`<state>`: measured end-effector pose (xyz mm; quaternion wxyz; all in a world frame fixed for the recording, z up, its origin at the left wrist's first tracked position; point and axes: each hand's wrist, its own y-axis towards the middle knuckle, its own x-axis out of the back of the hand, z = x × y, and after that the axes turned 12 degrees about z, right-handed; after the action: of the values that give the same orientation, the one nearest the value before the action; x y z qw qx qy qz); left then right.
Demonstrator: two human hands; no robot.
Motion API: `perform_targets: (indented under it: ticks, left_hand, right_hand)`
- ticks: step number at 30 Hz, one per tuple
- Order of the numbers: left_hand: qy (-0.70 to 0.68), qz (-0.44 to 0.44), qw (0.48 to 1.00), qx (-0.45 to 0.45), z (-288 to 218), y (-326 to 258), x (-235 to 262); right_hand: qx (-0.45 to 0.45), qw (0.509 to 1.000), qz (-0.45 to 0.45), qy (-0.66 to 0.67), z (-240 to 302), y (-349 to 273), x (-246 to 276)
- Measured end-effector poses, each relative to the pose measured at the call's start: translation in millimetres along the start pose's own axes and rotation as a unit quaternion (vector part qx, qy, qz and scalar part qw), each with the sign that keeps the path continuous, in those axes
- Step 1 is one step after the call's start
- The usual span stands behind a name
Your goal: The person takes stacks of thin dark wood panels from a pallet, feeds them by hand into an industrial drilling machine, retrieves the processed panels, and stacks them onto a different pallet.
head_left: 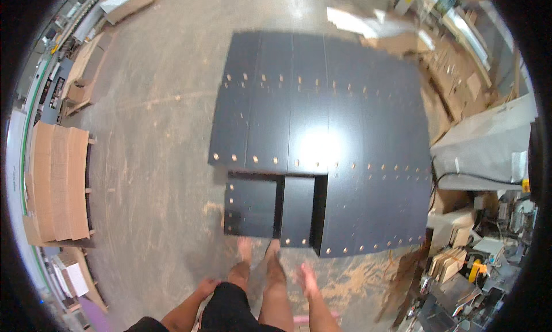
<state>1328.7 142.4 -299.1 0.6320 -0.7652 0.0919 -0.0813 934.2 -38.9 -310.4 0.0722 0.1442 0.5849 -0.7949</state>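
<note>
In front of me lie stacks of black panels (270, 113) with small pale wooden pegs or spots in rows along their edges. On the near left the stacks are lower, with a short black panel (253, 208) and a narrow black panel (299, 205) below the level of the taller stack (374, 211). My right hand (307, 279) is held in front of the near edge, fingers apart, touching nothing. Beside my thigh hangs my left hand (208, 287), nearest to my black shorts; its fingers are too small and blurred to read.
Brown boards (60, 182) are stacked on the left, beside a long machine rail. To the right stand a grey-white cabinet (489, 145) with a black cable and a cluttered bench of tools (471, 280). Sawdust (356, 283) covers part of the concrete floor; cardboard (397, 41) lies beyond the panels.
</note>
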Motion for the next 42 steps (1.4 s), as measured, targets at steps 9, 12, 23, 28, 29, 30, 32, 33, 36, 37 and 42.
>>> perform_targets:
  ticks: [9, 12, 23, 28, 29, 30, 32, 33, 36, 37, 42]
  left_hand:
    - [-0.201, -0.041, 0.975, -0.082, -49, -106, 36]
    - [-0.253, -0.034, 0.958, -0.134, -75, -125, 40]
    - [0.121, 0.019, 0.982, -0.141, -87, -87, 86]
    - [0.137, 0.020, 0.984, -0.114, -105, -93, 82]
    - [0.150, 0.035, 0.981, -0.117, -111, -92, 76]
    - [0.157, 0.047, 0.980, -0.116, -114, -95, 71]
    - [0.171, 0.050, 0.975, -0.132, -124, -100, 53]
    - [0.169, 0.044, 0.974, -0.145, -134, -105, 45]
    - [0.204, 0.071, 0.967, -0.137, -152, -114, 18]
    - [0.223, 0.082, 0.962, -0.132, -157, -116, 7]
    - [0.304, 0.140, 0.934, -0.123, -170, -127, -71]
  right_hand:
    - [-0.025, 0.986, -0.019, -0.163, -98, -138, 2]
    - [0.024, 0.988, -0.032, -0.147, -108, -157, -15]
    - [0.100, 0.977, -0.187, 0.025, -176, -267, -52]
    - [0.089, 0.960, -0.251, 0.086, -271, -281, -42]
    - [0.103, 0.949, -0.270, 0.123, -293, -279, -41]
    - [0.087, 0.952, -0.263, 0.128, -311, -276, -39]
    - [0.083, 0.952, -0.265, 0.132, -349, -277, -47]
    - [0.094, 0.950, -0.272, 0.123, -341, -290, -59]
    - [0.130, 0.941, -0.302, 0.077, -336, -314, -72]
    - [0.148, 0.936, -0.302, 0.104, -343, -310, -69]
    - [0.161, 0.926, -0.312, 0.139, -391, -288, -2]
